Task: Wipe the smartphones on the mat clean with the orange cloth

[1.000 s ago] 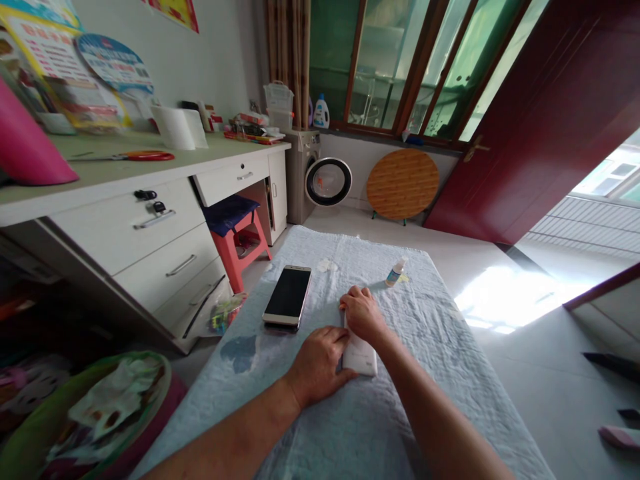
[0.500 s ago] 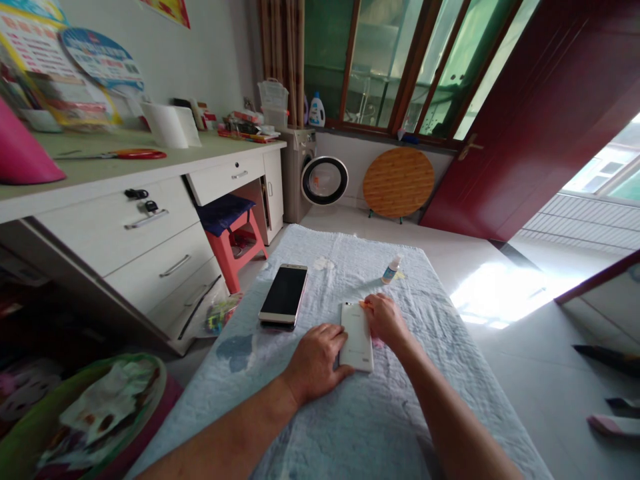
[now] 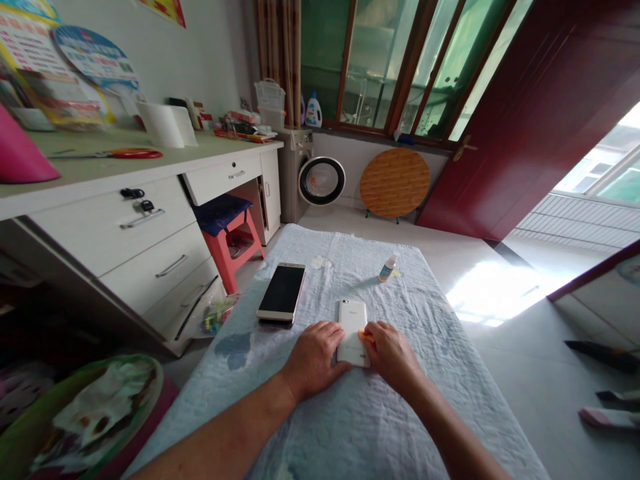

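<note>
A white smartphone (image 3: 353, 316) lies back side up on the cloth-covered table. My left hand (image 3: 315, 355) grips its left side, fingers along the edge and thumb at the lower end. On the right part of the phone's back, my right hand (image 3: 393, 348) presses a small orange piece (image 3: 366, 335), perhaps a cloth; most of it is hidden by the fingers. Left of my hands lies a gold-rimmed smartphone (image 3: 284, 292), dark screen up, with another flat thing seeming to lie under it. Farther off stands a small spray bottle (image 3: 387, 267) with a blue label.
A pale blue quilted cloth (image 3: 425, 400) covers the table. At the left are a desk (image 3: 200, 157) with drawers, a red stool (image 3: 233, 247) and a waste bin (image 3: 160, 393) with used tissues. A washing machine (image 3: 295, 180) with its door open stands behind.
My right hand has slid the orange piece down the phone's right side, from near its top toward its lower half. My left hand keeps its place on the phone.
</note>
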`<state>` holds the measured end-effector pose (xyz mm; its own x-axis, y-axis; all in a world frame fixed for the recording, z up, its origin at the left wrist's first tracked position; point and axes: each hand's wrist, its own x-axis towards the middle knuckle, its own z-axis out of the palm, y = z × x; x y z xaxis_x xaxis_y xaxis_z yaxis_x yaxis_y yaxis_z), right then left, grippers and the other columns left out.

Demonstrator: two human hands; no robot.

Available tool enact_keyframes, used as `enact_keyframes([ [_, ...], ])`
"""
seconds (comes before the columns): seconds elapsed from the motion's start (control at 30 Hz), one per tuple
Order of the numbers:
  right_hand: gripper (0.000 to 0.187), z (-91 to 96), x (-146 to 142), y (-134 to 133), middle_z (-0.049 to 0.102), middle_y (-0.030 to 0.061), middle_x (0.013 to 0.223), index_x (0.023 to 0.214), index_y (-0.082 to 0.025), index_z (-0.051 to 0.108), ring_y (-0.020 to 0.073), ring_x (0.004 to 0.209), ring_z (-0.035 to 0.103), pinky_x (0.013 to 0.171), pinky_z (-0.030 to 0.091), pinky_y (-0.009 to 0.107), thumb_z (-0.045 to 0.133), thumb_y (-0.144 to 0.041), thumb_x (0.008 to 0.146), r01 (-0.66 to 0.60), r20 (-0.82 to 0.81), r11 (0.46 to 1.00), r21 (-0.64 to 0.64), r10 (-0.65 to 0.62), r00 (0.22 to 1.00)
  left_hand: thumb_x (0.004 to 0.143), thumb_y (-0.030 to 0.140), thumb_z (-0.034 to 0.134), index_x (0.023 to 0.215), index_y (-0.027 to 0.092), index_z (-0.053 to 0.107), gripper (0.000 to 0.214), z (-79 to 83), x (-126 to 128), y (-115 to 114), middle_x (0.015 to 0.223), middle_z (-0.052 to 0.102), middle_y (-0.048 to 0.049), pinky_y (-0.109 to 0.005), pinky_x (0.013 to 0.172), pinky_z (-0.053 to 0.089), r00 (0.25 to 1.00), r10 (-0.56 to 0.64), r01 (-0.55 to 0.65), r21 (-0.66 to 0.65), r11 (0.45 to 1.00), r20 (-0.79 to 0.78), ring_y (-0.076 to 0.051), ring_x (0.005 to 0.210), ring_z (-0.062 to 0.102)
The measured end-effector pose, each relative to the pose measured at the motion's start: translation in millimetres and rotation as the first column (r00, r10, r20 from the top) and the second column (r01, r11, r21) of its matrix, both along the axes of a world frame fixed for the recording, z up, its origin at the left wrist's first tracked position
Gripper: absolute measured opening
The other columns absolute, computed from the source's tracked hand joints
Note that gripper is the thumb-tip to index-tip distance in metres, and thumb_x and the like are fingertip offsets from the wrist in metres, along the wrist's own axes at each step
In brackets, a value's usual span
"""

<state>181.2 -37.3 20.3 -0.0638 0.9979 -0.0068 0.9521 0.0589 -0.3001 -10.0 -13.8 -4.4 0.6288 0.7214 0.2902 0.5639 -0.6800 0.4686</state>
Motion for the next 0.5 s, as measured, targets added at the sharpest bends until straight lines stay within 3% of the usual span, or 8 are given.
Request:
enact_keyframes([
  [0.3, 0.017, 1.3, -3.6, -29.9, 0.063, 0.0021, 0.082, 0.077, -0.021, 0.060, 0.0152, 0.076, 0.055, 0.068, 0.032, 0.025, 0.049, -0.015, 0.087, -0.070, 0.007, 0.997, -0.037, 0.070, 0.998, 0.082, 0.053, 0.062, 0.111, 0.019, 0.058, 0.045, -0.7, 0.1, -0.3, 0.115, 0.062, -0.0099, -0.042, 0.095, 0.043, 1.000, 0.002, -0.002, 0.001, 1.000, 0.016, -0.028, 0.105, 0.056],
  [0.5, 0.015, 2.8, 0.4, -11.9, 0.064, 0.0034, 0.084, 0.077, -0.020, 0.061, 0.0159, 0.077, 0.054, 0.067, 0.031, 0.026, 0.050, -0.019, 0.087, -0.123, 0.046, 0.992, -0.039, 0.125, 0.991, 0.082, 0.055, 0.061, 0.107, 0.018, 0.058, 0.044, 0.4, 0.4, 0.9, 0.112, 0.062, -0.0101, -0.042, 0.092, 0.044, 1.000, -0.007, 0.007, -0.010, 1.000, 0.004, -0.029, 0.103, 0.056],
])
